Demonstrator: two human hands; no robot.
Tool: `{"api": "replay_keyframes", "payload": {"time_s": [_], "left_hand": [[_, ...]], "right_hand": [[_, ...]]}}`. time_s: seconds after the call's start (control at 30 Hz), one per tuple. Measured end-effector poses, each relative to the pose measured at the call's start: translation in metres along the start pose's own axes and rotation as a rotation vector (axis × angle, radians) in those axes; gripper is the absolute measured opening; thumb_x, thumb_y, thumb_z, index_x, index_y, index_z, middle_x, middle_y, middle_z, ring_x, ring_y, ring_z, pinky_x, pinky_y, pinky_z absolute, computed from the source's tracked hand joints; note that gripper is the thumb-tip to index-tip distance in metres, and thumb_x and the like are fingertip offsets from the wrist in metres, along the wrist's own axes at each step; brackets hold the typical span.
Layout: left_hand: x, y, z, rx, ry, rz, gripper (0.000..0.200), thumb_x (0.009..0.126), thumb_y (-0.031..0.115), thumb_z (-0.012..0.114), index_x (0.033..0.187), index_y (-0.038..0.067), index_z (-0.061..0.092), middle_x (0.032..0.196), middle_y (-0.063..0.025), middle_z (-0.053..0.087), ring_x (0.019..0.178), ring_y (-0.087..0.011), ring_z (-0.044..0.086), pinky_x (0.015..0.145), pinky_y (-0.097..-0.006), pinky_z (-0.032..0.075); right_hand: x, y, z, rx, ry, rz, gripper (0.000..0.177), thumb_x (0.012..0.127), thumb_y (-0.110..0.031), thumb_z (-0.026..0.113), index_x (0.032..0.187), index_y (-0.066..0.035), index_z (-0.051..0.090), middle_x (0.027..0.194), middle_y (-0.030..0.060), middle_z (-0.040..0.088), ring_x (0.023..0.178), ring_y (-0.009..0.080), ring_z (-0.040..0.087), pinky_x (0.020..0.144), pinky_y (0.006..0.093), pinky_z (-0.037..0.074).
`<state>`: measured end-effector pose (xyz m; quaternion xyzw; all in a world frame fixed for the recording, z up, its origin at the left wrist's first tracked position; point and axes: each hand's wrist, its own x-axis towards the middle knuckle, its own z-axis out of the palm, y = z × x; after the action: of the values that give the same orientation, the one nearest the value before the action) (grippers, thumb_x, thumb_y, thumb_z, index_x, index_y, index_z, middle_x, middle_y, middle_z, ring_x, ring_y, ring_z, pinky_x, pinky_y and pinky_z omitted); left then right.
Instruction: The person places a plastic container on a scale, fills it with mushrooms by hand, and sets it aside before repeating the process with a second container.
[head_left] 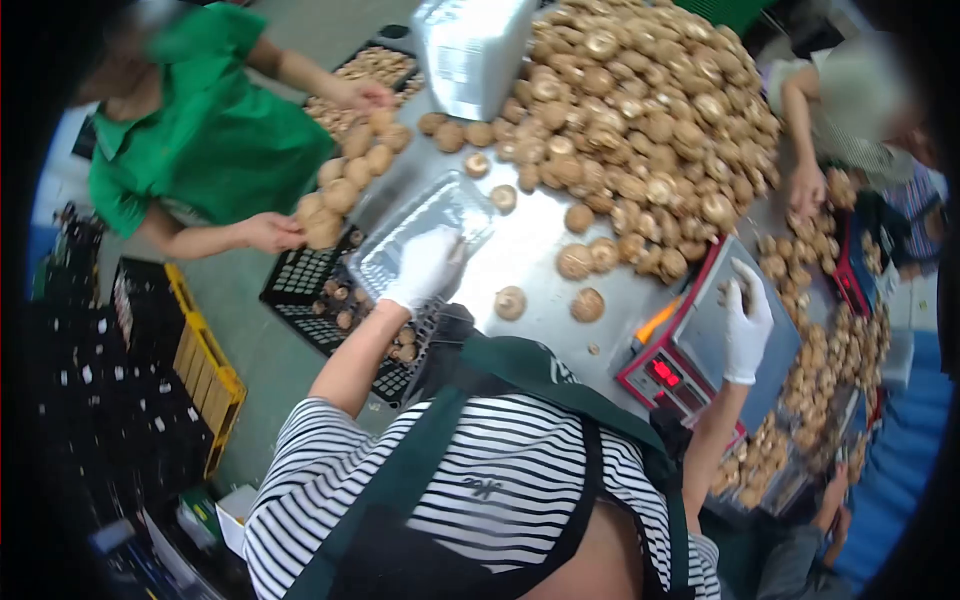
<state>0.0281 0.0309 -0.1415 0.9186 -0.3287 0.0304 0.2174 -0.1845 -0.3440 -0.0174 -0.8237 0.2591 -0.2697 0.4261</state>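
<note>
My left hand [428, 266], in a white glove, is closed on a clear plastic tray [397, 222] at the table's left edge. No mushrooms show in the tray, though my hand covers part of it. My right hand [748, 322], also gloved in white, is over the plate of a red-framed digital scale [690, 345]. Its fingers are curved and apart, with nothing visible in them. Between my hands, loose shiitake mushrooms [587, 305] lie on the metal table [520, 265]. A large mushroom heap [640, 110] rises beyond them.
A stack of clear trays [470, 55] stands at the back. Left, a person in green [215, 130] holds a row of mushrooms [345, 185]. Below is a black crate [300, 290] with mushrooms. An orange-handled tool [655, 322] lies by the scale. Other people work at right.
</note>
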Motion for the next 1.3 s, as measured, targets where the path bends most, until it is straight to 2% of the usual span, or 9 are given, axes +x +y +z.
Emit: {"api": "replay_keyframes", "payload": {"time_s": [0.13, 0.27, 0.37, 0.47, 0.63, 0.73, 0.93, 1.07, 1.3], "left_hand": [[0.008, 0.016, -0.031, 0.136, 0.146, 0.054, 0.01, 0.083, 0.013, 0.06, 0.087, 0.006, 0.055, 0.079, -0.0118, 0.056, 0.075, -0.0316, 0.06, 0.067, -0.0415, 0.049], [0.013, 0.062, -0.078, 0.065, 0.243, 0.127, 0.011, 0.079, 0.012, 0.063, 0.086, 0.007, 0.056, 0.078, -0.0112, 0.056, 0.073, -0.0307, 0.06, 0.065, -0.0401, 0.049], [0.02, 0.094, -0.087, -0.029, 0.148, 0.279, 0.01, 0.08, 0.017, 0.065, 0.085, 0.011, 0.058, 0.075, -0.008, 0.057, 0.071, -0.0287, 0.061, 0.063, -0.039, 0.049], [0.037, 0.108, -0.078, -0.143, 0.125, 0.377, 0.011, 0.081, 0.018, 0.064, 0.085, 0.011, 0.057, 0.075, -0.0079, 0.056, 0.07, -0.0286, 0.06, 0.062, -0.0386, 0.049], [0.044, 0.121, -0.062, -0.217, 0.186, 0.535, 0.016, 0.085, 0.021, 0.061, 0.084, 0.008, 0.052, 0.079, -0.0091, 0.056, 0.068, -0.0287, 0.058, 0.06, -0.0395, 0.047], [0.04, 0.116, -0.064, -0.157, 0.166, 0.588, 0.015, 0.087, 0.021, 0.06, 0.085, 0.008, 0.052, 0.079, -0.0099, 0.055, 0.069, -0.029, 0.058, 0.06, -0.0402, 0.047], [0.014, 0.069, -0.052, -0.256, 0.163, 0.305, 0.016, 0.083, 0.02, 0.065, 0.081, 0.009, 0.054, 0.074, -0.0115, 0.055, 0.071, -0.0315, 0.059, 0.061, -0.0406, 0.048], [0.011, 0.065, -0.057, -0.115, 0.239, 0.323, 0.015, 0.083, 0.018, 0.066, 0.083, 0.008, 0.055, 0.074, -0.0128, 0.055, 0.07, -0.0329, 0.06, 0.061, -0.0415, 0.048], [0.031, 0.062, -0.139, -0.626, 0.341, -0.038, 0.005, 0.082, 0.004, 0.061, 0.084, 0.004, 0.057, 0.076, -0.0119, 0.057, 0.068, -0.0288, 0.058, 0.063, -0.0344, 0.047]], "right_hand": [[-0.008, -0.015, 0.018, -0.077, -0.14, -0.048, 0.028, 0.093, -0.003, 0.058, 0.12, -0.004, 0.063, 0.085, 0.0036, 0.067, 0.076, 0.0089, 0.061, 0.071, 0.0244, 0.05], [-0.023, -0.049, 0.047, -0.135, -0.22, -0.354, 0.038, 0.086, 0.0, 0.065, 0.124, -0.006, 0.062, 0.081, 0.0026, 0.066, 0.069, 0.0096, 0.057, 0.066, 0.0241, 0.049], [-0.03, -0.074, 0.064, 0.002, -0.379, -0.255, 0.063, 0.082, 0.0, 0.069, 0.14, -0.009, 0.049, 0.086, 0.0037, 0.066, 0.066, 0.0077, 0.057, 0.064, 0.0233, 0.049], [-0.028, -0.09, 0.075, -0.107, -0.516, -0.197, 0.071, 0.081, 0.0, 0.07, 0.145, -0.009, 0.042, 0.086, 0.0026, 0.065, 0.066, 0.0072, 0.056, 0.063, 0.0228, 0.049], [-0.018, -0.066, 0.096, 0.313, -0.387, -0.071, 0.059, 0.086, 0.003, 0.064, 0.14, -0.006, 0.042, 0.101, 0.0069, 0.063, 0.08, 0.01, 0.059, 0.074, 0.0234, 0.05], [-0.016, -0.062, 0.1, 0.398, -0.456, -0.058, 0.052, 0.089, 0.002, 0.061, 0.137, -0.005, 0.044, 0.098, 0.0051, 0.062, 0.08, 0.0098, 0.06, 0.075, 0.0232, 0.051], [-0.014, -0.034, 0.148, 0.522, -0.546, 0.119, 0.021, 0.093, 0.0, 0.057, 0.114, -0.001, 0.055, 0.092, 0.0044, 0.062, 0.079, 0.0104, 0.061, 0.073, 0.0253, 0.053], [-0.032, -0.027, 0.185, 0.372, -0.733, 0.048, 0.018, 0.094, -0.001, 0.055, 0.111, -0.001, 0.059, 0.094, 0.0067, 0.065, 0.086, 0.0124, 0.063, 0.077, 0.0261, 0.053], [-0.013, -0.055, 0.178, 0.46, -0.775, 0.134, 0.019, 0.1, -0.017, 0.051, 0.11, -0.004, 0.061, 0.093, 0.0041, 0.066, 0.08, 0.0096, 0.061, 0.07, 0.0226, 0.048]]}}
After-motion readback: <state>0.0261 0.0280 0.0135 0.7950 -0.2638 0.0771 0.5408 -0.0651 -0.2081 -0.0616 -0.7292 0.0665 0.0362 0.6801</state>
